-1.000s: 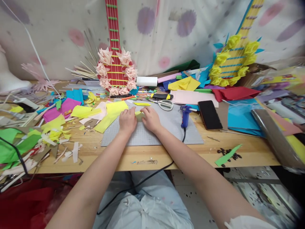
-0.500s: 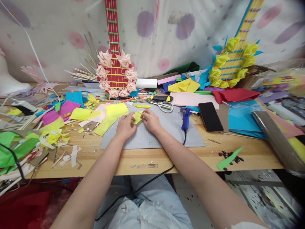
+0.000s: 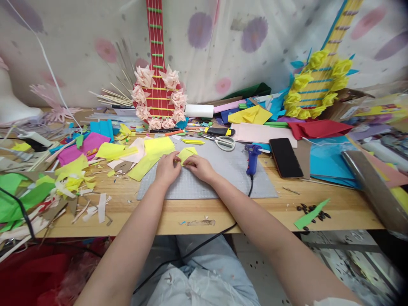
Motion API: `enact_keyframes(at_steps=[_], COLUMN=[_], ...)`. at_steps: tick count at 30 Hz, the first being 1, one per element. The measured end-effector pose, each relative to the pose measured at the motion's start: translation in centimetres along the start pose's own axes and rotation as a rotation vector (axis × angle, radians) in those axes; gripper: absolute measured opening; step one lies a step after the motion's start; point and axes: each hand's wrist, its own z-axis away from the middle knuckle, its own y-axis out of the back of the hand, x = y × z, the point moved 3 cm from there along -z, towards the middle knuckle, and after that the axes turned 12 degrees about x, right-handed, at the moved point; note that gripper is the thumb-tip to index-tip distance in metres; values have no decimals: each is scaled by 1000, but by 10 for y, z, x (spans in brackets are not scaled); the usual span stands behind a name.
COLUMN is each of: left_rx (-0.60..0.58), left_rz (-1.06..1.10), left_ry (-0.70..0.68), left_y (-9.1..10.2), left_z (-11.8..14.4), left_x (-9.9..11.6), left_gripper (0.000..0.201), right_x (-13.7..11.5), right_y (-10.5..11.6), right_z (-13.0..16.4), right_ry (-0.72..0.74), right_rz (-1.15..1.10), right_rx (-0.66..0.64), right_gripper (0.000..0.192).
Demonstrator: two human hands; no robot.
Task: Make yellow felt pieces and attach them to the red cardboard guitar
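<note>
Both hands meet over a small piece of yellow paper (image 3: 188, 153) on the grey cutting mat (image 3: 210, 189). My left hand (image 3: 168, 169) pinches the paper's left side, its fingers curled in. From the right, my right hand (image 3: 200, 168) has its fingertips closed on the near edge; the exact fold is hidden behind the fingers. Just beyond lies a narrow yellow folded strip (image 3: 193, 142). Larger yellow paper sheets (image 3: 157, 146) lie left of the mat's middle, close to my left hand.
Scissors (image 3: 223, 142) and a blue glue gun (image 3: 252, 159) lie right of my hands, near a phone (image 3: 286, 158). A red paper guitar (image 3: 159, 100) and a yellow one (image 3: 314, 91) stand behind. Paper scraps (image 3: 72, 182) cover the left; dark seeds (image 3: 321, 214) lie front right.
My right fingers have moved from the paper's upper right corner down to its near edge, closer to my left fingers. The whole view has shifted slightly.
</note>
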Motion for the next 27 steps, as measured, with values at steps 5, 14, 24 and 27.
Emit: enact_keyframes(at_steps=[5, 14, 24, 27], left_rx=[7, -5, 6, 3], left_rz=[26, 39, 25, 27], left_ry=[-3, 28, 35, 30], left_y=[-4, -3, -6, -6], left_z=[0, -1, -1, -2], left_x=[-3, 2, 0, 0], left_gripper=[39, 43, 41, 40], right_x=[10, 10, 4, 3], right_y=[-4, -7, -7, -7], right_z=[-5, -8, -8, -8], right_ry=[-181, -331, -304, -295], right_rz=[-97, -61, 77, 116], right_rx=[44, 139, 161, 171], right_gripper=[21, 30, 29, 26])
